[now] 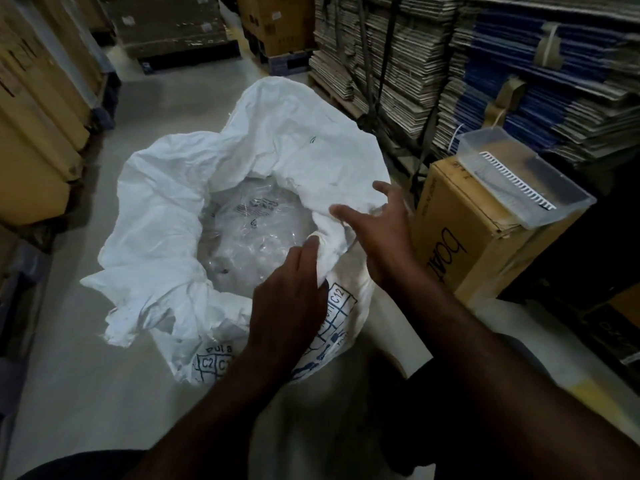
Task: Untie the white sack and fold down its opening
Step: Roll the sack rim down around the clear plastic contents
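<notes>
— What can you read from up there?

— On the white sack [214, 188], a blue printed grid near my wrists: "C12" on the right, "C2" lower left, and a cell beside it cut off by a fold. The line above "C2" is too creased to read. The cardboard box [481, 251] to my right says "boat" down its side, with a clear plastic tray [526, 174] on top.

— Where is the sack?

— Standing on the floor [69, 375] in front of me, mouth open, cloth partly turned outward. Inside are clear plastic bags [252, 230]; their print is blurred.

— Your hands?

— My left hand [291, 306] pinches the near rim, fingers closed on the cloth. My right hand [377, 233] is spread open against the right rim, gripping nothing I can see.
</notes>
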Demonstrator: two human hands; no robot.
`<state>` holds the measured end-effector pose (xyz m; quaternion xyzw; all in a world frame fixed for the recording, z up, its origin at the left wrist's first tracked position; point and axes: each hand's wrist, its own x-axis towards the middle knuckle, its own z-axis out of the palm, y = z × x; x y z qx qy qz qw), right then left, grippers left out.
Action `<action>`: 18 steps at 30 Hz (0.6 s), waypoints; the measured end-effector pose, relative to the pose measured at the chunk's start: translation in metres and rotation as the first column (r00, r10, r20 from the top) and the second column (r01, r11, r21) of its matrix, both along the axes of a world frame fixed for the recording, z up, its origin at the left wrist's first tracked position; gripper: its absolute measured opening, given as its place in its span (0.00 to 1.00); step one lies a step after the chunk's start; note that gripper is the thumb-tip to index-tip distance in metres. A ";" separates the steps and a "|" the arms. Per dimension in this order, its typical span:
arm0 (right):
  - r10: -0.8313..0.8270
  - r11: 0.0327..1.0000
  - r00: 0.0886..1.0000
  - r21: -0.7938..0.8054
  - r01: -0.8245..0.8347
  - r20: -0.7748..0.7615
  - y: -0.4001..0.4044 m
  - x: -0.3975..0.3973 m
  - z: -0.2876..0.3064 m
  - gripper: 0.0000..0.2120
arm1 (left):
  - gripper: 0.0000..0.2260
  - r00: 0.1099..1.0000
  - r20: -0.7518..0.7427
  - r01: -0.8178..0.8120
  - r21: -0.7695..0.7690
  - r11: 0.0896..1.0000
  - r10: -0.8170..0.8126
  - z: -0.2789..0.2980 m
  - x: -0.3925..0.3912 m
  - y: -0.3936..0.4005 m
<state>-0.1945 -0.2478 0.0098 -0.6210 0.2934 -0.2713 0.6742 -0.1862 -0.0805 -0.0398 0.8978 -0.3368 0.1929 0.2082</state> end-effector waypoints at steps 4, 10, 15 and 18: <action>-0.023 0.993 0.995 0.119 0.011 0.102 -0.007 0.007 -0.003 0.31 | 0.27 0.996 -0.048 0.070 0.000 0.998 -0.070 -0.014 -0.010 0.003; 0.016 0.965 0.979 0.254 -0.069 0.205 -0.023 0.007 0.003 0.25 | 0.30 0.933 -0.353 0.034 -0.107 0.994 -0.070 0.022 0.003 0.015; 0.098 0.934 0.963 0.310 -0.177 0.253 -0.027 0.005 0.006 0.24 | 0.11 0.992 -0.039 0.109 -0.259 0.960 -0.123 0.070 0.062 0.003; 0.137 0.910 0.944 0.339 -0.239 0.300 -0.028 0.002 0.008 0.26 | 0.32 0.954 0.013 0.298 0.067 0.952 -0.299 0.088 0.113 -0.028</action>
